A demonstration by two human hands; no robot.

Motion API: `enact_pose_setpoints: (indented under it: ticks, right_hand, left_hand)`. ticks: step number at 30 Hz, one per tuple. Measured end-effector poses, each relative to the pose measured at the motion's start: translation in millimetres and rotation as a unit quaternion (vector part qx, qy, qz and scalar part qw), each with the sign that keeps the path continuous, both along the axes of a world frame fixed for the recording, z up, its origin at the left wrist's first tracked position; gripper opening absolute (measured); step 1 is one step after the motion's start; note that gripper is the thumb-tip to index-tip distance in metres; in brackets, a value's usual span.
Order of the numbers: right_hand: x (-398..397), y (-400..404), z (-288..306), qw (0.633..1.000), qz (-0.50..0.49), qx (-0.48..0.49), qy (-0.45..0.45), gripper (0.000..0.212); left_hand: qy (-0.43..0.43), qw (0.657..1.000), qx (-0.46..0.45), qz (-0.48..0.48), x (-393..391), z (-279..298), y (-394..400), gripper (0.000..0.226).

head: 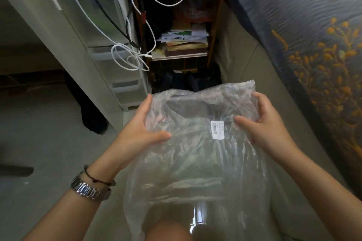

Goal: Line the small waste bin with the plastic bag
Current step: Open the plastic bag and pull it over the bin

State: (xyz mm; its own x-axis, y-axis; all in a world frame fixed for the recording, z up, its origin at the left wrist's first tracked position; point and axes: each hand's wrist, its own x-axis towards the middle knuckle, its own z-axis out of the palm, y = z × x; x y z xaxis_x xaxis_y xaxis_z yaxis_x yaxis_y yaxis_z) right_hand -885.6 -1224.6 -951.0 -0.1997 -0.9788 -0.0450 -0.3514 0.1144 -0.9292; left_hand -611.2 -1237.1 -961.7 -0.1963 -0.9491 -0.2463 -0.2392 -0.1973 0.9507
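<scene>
A large clear plastic bag (197,162) with a small white label hangs in front of me, held up between both hands. My left hand (143,127) grips its upper left edge, thumb in front and fingers behind. My right hand (264,125) grips the upper right edge the same way. A dark shape shows through the top of the bag, possibly the waste bin's rim (188,108), but I cannot tell for sure. The bag's lower part drapes down over my knee.
A white plastic drawer unit (109,45) with dangling white and black cables stands at left. A wooden shelf (182,45) with stacked books and papers is straight ahead. A bed with a blue and orange floral cover (305,35) runs along the right. Pale floor lies at left.
</scene>
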Motion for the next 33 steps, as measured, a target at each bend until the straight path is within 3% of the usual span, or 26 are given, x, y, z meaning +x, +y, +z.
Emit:
enact_pose_setpoints:
  ticks: [4, 8, 13, 20, 28, 33]
  right_hand:
    - [-0.1, 6.8, -22.6, 0.997, -0.040, 0.017, 0.066, 0.071]
    - [1.5, 13.3, -43.1, 0.994, -0.005, 0.027, 0.107, 0.057]
    - [1.9, 16.1, -56.7, 0.985, 0.100, 0.088, 0.108, 0.050]
    - [13.9, 6.1, -68.2, 0.944, 0.233, 0.168, 0.164, 0.070]
    - [24.1, -10.6, -84.6, 0.908, 0.273, 0.231, 0.219, 0.083]
    - [28.2, -10.1, -85.9, 0.884, 0.302, 0.212, 0.289, 0.093]
  left_hand:
    - [-0.084, 0.995, 0.021, -0.051, -8.5, -18.8, 3.0, 0.107]
    - [-0.080, 0.991, 0.064, -0.084, -21.6, -34.1, 4.5, 0.109]
    - [-0.082, 0.985, 0.104, -0.113, -36.6, -43.3, 6.1, 0.107]
    - [-0.130, 0.966, 0.148, -0.167, -55.9, -50.7, 2.0, 0.109]
    - [-0.185, 0.956, 0.113, -0.199, -60.0, -62.1, -6.7, 0.098]
    - [-0.225, 0.952, 0.061, -0.200, -46.9, -46.7, -4.1, 0.092]
